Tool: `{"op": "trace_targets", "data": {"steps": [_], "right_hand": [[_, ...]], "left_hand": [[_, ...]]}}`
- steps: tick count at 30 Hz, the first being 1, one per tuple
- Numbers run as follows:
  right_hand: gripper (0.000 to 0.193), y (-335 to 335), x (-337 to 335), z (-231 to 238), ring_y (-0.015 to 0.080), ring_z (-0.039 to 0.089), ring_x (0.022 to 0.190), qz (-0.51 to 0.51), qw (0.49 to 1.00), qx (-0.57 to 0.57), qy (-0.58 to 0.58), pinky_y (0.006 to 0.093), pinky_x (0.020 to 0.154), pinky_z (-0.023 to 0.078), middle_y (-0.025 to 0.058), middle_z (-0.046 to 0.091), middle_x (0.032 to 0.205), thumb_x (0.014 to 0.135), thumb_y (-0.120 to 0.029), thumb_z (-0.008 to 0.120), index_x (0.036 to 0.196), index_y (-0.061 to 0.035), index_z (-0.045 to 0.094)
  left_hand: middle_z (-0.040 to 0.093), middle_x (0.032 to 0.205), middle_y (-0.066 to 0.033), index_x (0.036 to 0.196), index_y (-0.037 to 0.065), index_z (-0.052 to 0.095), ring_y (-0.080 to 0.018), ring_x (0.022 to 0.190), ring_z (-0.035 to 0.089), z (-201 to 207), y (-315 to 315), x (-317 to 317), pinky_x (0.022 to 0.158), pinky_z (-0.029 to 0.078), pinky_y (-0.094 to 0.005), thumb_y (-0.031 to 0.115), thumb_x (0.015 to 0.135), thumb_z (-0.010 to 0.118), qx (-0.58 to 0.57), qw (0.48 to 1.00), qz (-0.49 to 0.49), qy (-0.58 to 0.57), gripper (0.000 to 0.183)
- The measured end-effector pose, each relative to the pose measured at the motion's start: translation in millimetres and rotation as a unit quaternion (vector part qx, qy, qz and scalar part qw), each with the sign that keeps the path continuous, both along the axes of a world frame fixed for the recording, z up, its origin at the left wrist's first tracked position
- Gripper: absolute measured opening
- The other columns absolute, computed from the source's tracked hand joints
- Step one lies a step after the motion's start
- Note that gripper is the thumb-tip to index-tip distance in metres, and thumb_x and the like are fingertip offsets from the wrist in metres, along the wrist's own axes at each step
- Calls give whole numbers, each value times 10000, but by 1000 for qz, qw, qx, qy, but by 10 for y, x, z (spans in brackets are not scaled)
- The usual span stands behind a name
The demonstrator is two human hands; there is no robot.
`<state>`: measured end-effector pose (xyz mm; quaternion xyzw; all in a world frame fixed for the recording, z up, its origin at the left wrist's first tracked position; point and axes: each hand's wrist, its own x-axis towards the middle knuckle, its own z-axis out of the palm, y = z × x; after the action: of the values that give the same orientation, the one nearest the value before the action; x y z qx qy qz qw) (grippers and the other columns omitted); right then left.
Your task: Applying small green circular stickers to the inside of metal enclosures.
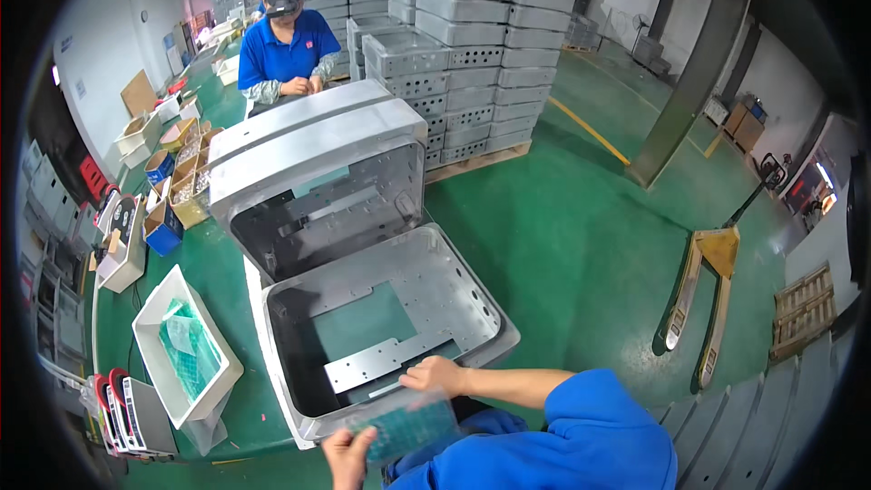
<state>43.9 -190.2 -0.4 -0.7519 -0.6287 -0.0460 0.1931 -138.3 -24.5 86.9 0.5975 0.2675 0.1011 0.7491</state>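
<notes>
My left hand (348,455) pinches the left edge of a green sheet with clear film (413,428) near the lower edge of the view. My right hand (435,375) is curled just above that sheet, at the near wall of an open grey metal housing (490,345). Its fingertips are closed, and I cannot make out what lies between them. Inside the housing, a punched metal strip (367,370) crosses near my right fingers. A second grey housing (318,141) stands tilted up behind the first.
On the green table to the left, a white bin (148,322) holds more green sheets. Red-handled white boxes (150,417) and blue cartons (163,231) stand along it. A co-worker (288,36) works beyond. Stacked housings (463,36), a pillar (694,73) and a pallet jack (717,254) are farther right.
</notes>
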Motion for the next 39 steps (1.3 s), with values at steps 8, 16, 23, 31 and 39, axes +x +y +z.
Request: {"op": "trace_targets", "data": {"steps": [8,16,23,31,39], "right_hand": [[305,-572,1127,414,273,582,750,-282,921,-54,263,340,681,464,127,595,873,685,-288,643,902,-80,585],[404,-38,1463,1292,229,542,920,-43,945,145,288,325,792,435,114,560,982,635,-123,714,985,-10,545],[169,222,1485,853,175,579,752,-69,838,11,541,268,696,456,80,598,785,714,-81,648,855,-6,592],[142,455,1414,606,188,606,704,-35,850,22,526,294,657,460,119,620,743,733,-137,609,824,-27,611],[95,420,1375,448,143,584,671,-35,782,50,620,284,658,457,68,621,730,721,-62,604,796,-5,597]], "left_hand": [[584,693,-31,775,-21,576,-69,614,504,428,115,1268,564,394,-202,72,757,619,290,945,140,-61,104],[597,644,-21,790,-11,606,-30,582,512,-7,-193,1880,515,405,-165,20,748,642,187,976,56,-96,63],[591,652,-17,784,-18,614,-46,579,514,-180,-66,1799,508,415,-188,22,733,652,233,972,41,-10,76],[532,640,32,746,-14,575,-26,561,435,-470,35,1657,496,354,-168,20,753,615,222,969,103,13,53],[548,674,32,756,-4,571,-16,571,432,-747,61,1596,517,346,-146,32,771,619,180,979,87,-39,62]]}}
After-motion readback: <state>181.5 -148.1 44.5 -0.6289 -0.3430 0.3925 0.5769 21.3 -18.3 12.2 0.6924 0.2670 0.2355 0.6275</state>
